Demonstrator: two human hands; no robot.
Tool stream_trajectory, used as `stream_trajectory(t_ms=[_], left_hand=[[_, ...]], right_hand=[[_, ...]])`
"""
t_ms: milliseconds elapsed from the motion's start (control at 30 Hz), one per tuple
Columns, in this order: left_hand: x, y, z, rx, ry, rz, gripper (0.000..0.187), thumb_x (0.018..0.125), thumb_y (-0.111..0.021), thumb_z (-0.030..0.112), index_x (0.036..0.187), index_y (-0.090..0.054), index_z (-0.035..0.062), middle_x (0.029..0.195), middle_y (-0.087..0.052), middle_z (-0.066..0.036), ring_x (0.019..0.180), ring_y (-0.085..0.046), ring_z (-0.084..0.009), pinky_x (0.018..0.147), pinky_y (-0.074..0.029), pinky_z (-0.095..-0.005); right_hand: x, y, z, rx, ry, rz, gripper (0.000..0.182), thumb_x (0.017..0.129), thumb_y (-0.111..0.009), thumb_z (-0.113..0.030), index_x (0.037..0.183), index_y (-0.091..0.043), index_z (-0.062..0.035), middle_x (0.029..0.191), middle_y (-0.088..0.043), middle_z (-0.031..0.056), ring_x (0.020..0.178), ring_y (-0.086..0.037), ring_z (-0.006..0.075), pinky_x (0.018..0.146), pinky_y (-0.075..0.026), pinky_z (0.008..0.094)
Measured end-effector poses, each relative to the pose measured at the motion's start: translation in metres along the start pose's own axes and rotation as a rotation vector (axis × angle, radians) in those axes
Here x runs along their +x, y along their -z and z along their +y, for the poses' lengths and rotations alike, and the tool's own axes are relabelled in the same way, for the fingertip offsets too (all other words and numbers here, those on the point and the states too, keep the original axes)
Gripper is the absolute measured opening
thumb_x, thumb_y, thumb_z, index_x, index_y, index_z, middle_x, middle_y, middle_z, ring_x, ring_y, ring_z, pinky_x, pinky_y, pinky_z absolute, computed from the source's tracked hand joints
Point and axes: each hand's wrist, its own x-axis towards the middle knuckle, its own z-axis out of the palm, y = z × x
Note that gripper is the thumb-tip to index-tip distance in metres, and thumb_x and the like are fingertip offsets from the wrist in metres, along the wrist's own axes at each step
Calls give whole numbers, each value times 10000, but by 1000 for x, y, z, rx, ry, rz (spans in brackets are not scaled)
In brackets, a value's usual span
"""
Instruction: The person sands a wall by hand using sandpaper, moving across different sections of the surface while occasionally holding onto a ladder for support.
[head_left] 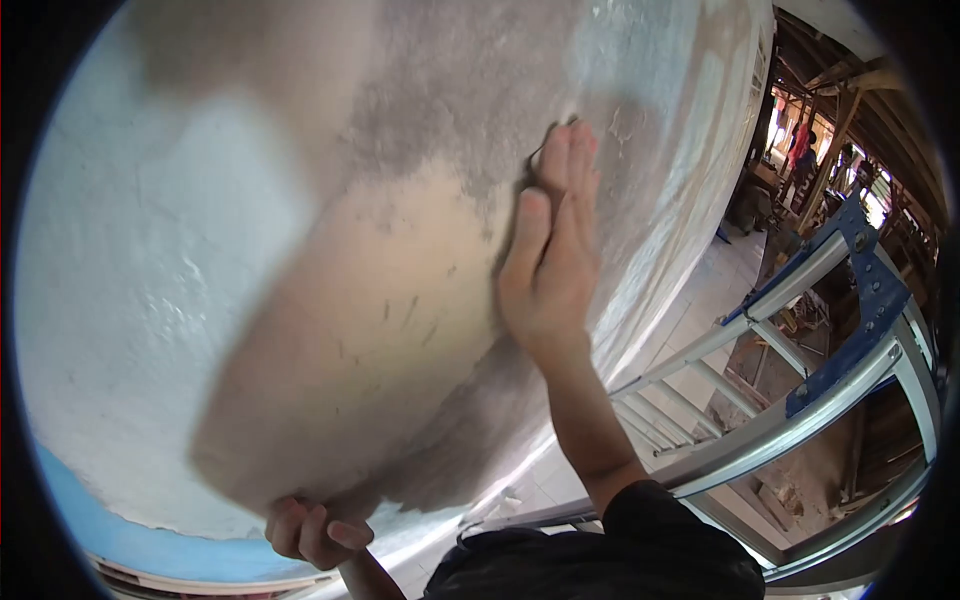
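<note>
A wall (400, 250) fills most of the head view, its light blue paint broken by beige and grey-brown patches and a few dark scratches. My right hand (550, 245) lies against it with fingers stretched upward and the thumb apart, over the border of a grey patch. A thin dark edge runs along its fingers, and the palm's underside is hidden. Lower down, my left hand (315, 535) is near the bottom of the grey area with its fingers curled in, and nothing shows inside them.
An aluminium stepladder (780, 420) with blue joints stands close on my right. Beyond it are a pale tiled floor (715, 270), wooden beams (845, 120) and cluttered materials. A bright blue band (180, 555) runs along the wall's lower left.
</note>
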Motion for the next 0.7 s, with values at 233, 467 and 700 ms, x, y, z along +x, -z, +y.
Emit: stream_trajectory(t_ms=[233,467,700], left_hand=[[-6,-2,-4,-48,5,51,270,900,-449,260,815,-550,24,908,-518,-139,772,-527,-257,656,-437,-377],[-4,0,-4,-68,3,48,265,889,-441,240,783,-546,20,921,-507,-135,780,-531,-263,658,-445,-370],[-4,-1,-5,-105,20,64,276,901,-438,227,755,-543,18,919,-507,-135,793,-539,-271,664,-458,-389]], right_hand=[[-15,3,-30,1,-58,-92,443,1010,-326,-119,1396,-360,97,1492,-294,264,1410,-246,381,1139,-238,415],[32,6,0,25,-172,-7,471,1010,-320,-157,1414,-334,84,1493,-283,268,1416,-221,382,1155,-199,432],[0,5,1,10,-48,-92,481,1019,-334,-188,1419,-330,79,1504,-264,266,1420,-211,389,1156,-179,431]])
